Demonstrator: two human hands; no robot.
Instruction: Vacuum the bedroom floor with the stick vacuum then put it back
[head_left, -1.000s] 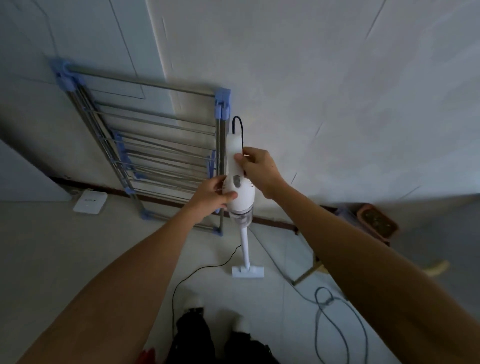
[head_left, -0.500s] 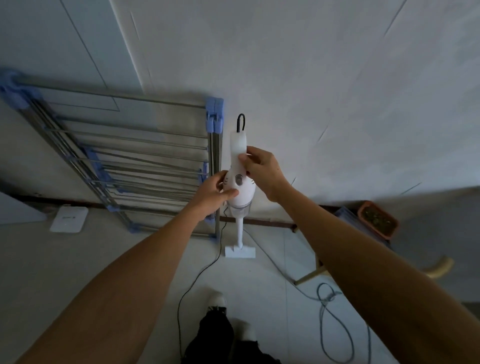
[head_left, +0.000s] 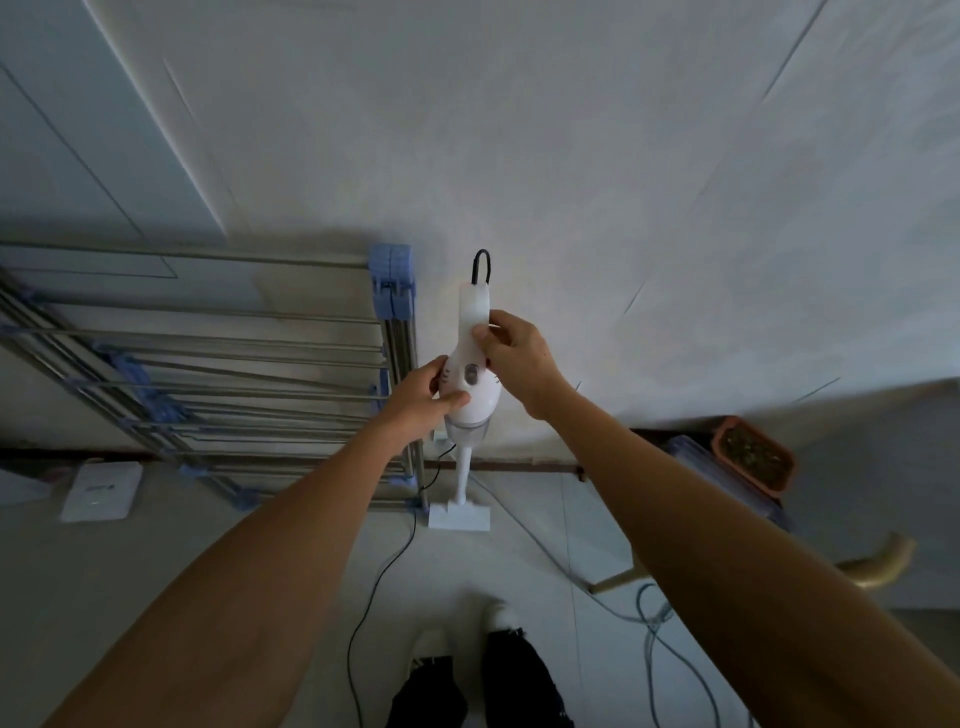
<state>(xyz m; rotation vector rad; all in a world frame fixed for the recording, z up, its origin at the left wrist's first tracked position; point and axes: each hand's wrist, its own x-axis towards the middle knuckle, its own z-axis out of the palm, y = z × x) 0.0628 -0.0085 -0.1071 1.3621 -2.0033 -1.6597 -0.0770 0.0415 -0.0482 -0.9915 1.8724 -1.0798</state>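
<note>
A white stick vacuum (head_left: 471, 400) stands upright against the white wall, its floor head (head_left: 459, 515) flat on the pale tiles by the skirting. My right hand (head_left: 514, 353) grips its handle near the top. My left hand (head_left: 423, 397) holds the left side of the motor body, thumb just below the grey switch. A black power cord (head_left: 384, 577) loops from the handle top and trails down across the floor toward my feet.
A folded metal drying rack (head_left: 218, 374) with blue plastic joints leans on the wall just left of the vacuum. A white flat box (head_left: 101, 491) lies on the floor at left. A terracotta planter (head_left: 753, 454), a curved wooden chair leg and grey cables (head_left: 670, 639) sit at right.
The vacuum has moved away from me toward the wall, beside the rack, and now stands closer to the skirting. Both hands kept their grip. My view shifted right.
</note>
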